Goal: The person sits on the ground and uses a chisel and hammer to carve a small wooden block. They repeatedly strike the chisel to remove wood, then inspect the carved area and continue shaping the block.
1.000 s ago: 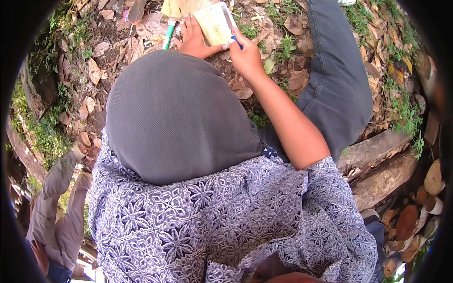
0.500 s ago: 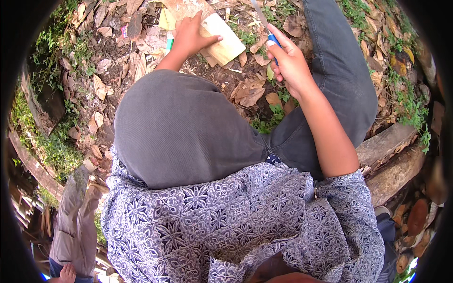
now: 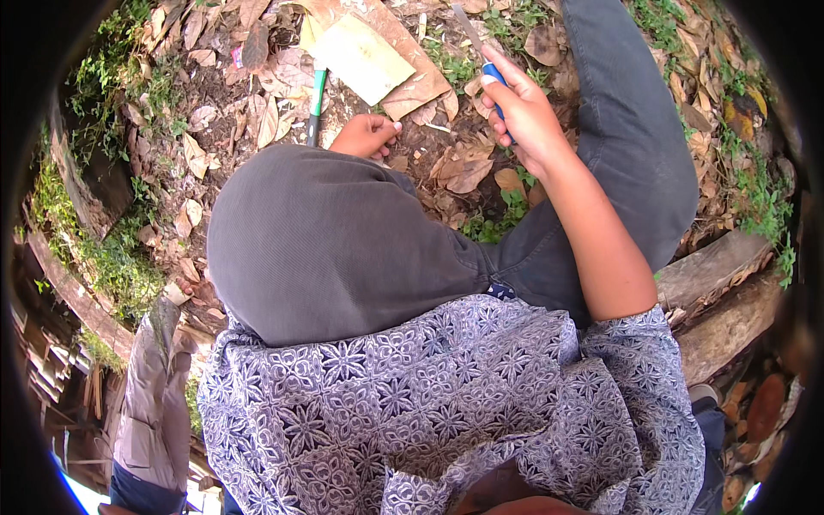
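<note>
My right hand (image 3: 525, 116) is closed round the blue handle of a tool with a long, flat metal blade (image 3: 469, 31), which points up and away to the left. The frames do not show exactly what kind of tool it is. Beyond my bent left knee, my left hand (image 3: 367, 137) is loosely closed, fingers curled, and I see nothing in it. Just past it a pale rectangular wooden board (image 3: 365, 60) lies on a larger brown board (image 3: 422, 81). A tool with a green and black handle (image 3: 318, 101) stands out next to my left hand, its lower end by my knee.
Dry leaves (image 3: 463, 167) and low green plants (image 3: 493, 225) cover the soil around the boards. Logs (image 3: 721, 287) lie at the right beyond my right leg. At the lower left another person's legs (image 3: 150, 403) show.
My left hand has come off the pale board and drawn back toward my knee, its fingers curling. The green-handled tool now shows more fully. My right hand still holds the blue-handled tool.
</note>
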`<state>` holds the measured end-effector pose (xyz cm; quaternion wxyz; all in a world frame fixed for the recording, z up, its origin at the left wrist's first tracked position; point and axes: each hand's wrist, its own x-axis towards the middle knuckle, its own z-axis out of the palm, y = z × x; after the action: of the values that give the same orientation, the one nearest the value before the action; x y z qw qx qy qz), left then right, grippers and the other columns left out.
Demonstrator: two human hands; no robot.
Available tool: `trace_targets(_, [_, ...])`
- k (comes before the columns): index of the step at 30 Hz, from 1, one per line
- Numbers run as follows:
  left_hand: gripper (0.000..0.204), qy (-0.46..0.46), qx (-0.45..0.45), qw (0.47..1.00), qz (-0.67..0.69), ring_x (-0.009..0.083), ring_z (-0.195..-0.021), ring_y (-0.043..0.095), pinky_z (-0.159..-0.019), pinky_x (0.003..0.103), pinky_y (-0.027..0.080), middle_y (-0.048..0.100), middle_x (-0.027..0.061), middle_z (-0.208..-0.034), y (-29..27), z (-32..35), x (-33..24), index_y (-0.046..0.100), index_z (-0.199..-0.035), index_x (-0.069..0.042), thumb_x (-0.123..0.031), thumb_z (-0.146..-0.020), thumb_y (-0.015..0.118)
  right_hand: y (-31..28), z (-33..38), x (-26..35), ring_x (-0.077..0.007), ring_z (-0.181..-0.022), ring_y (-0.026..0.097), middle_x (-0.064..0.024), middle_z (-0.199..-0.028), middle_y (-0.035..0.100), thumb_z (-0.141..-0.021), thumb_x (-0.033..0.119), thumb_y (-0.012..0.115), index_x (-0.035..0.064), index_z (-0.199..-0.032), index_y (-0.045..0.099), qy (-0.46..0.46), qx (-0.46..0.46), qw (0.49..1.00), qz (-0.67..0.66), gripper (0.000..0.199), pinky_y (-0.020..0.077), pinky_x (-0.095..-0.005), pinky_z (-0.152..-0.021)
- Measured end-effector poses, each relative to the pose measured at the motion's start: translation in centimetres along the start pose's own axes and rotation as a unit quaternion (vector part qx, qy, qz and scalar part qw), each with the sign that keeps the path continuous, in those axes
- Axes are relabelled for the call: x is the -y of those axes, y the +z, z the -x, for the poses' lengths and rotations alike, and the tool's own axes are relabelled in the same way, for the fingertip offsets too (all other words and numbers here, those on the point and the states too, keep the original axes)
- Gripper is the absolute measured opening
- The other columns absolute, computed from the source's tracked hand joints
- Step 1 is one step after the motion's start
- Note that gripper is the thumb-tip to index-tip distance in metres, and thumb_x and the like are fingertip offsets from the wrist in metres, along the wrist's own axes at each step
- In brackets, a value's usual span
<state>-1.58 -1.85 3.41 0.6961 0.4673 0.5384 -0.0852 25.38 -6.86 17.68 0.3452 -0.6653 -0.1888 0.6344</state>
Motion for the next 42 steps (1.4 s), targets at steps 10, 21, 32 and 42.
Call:
trace_targets(10, [0.063, 0.017, -0.319, 0.937, 0.14, 0.0135, -0.047, 0.053, -0.052, 0.031, 0.048, 0.06, 0.0034, -0.064, -2.3, -0.4, -0.1, 0.057, -0.083, -0.002, -0.064, -0.091, 0.068, 3.0, 1.1, -0.7, -0.0033, -0.056, 0.043, 0.0045, -0.083, 0.051, -0.107, 0.021, 0.05, 0.0277, -0.16, 0.039, 0.064, 0.059, 0.993, 0.086, 0.055, 0.0363, -0.0203, -0.044])
trace_targets(21, [0.051, 0.181, -0.274, 0.826, 0.458, 0.0245, -0.103, 0.065, -0.087, 0.038, 0.058, 0.061, 0.0199, -0.125, -4.2, -4.2, 1.3, 0.042, -0.133, 0.008, -0.02, -0.1, 0.069, 2.6, 0.6, -1.5, -0.0041, -0.056, 0.044, 0.0035, -0.084, 0.051, -0.107, 0.019, 0.05, 0.0268, -0.16, 0.039, 0.049, 0.068, 0.994, 0.075, 0.055, 0.0383, -0.0215, -0.047])
trace_targets(32, [0.079, 0.165, -0.335, 0.928, -0.007, 0.0239, -0.101, 0.06, -0.087, 0.036, 0.052, 0.058, 0.0194, -0.116, -0.4, -2.6, -1.0, 0.045, -0.132, 0.008, -0.039, -0.083, 0.085, 4.0, 1.0, -3.8, -0.0052, -0.056, 0.047, 0.0022, -0.082, 0.053, -0.103, 0.015, 0.048, 0.0294, -0.16, 0.041, 0.029, 0.082, 0.985, 0.146, 0.059, 0.0412, -0.024, -0.048])
trace_targets(42, [0.114, 0.227, -0.303, 0.925, -0.041, 0.0385, -0.123, 0.049, -0.105, 0.041, 0.043, 0.05, 0.0318, -0.133, 1.8, -5.9, 1.0, 0.007, -0.158, 0.01, -0.04, -0.086, 0.08, 5.5, -2.8, -5.7, -0.016, -0.068, 0.062, -0.0127, -0.084, 0.07, -0.097, 0.02, 0.051, 0.0192, -0.15, 0.055, -0.046, 0.053, 0.968, 0.24, 0.054, 0.0506, -0.0336, -0.069])
